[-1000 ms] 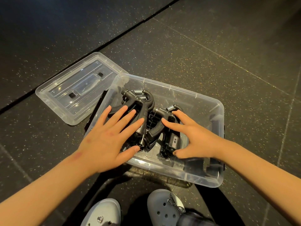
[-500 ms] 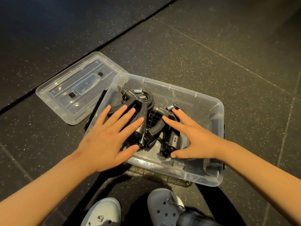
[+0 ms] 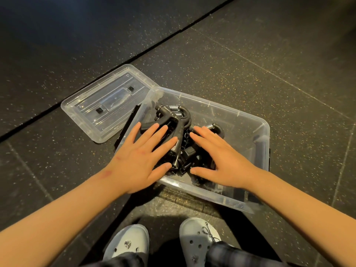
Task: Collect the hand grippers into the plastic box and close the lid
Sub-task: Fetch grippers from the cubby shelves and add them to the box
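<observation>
A clear plastic box (image 3: 256,135) stands on the dark floor with several black hand grippers (image 3: 174,120) piled inside it. My left hand (image 3: 143,157) lies flat on the left side of the pile, fingers straight and spread. My right hand (image 3: 217,160) lies flat on the right side of the pile, fingers straight, covering the grippers beneath it. The clear lid (image 3: 104,105) lies upside down on the floor to the left of the box, its edge touching the box's left corner.
Dark speckled floor tiles (image 3: 250,54) surround the box on all sides. My two light clogs (image 3: 194,241) show at the bottom, just in front of the box's near wall. A black strip (image 3: 127,126) lies between lid and box.
My right hand has slid a little to the left and further over the pile. My left hand has stayed flat on the grippers.
</observation>
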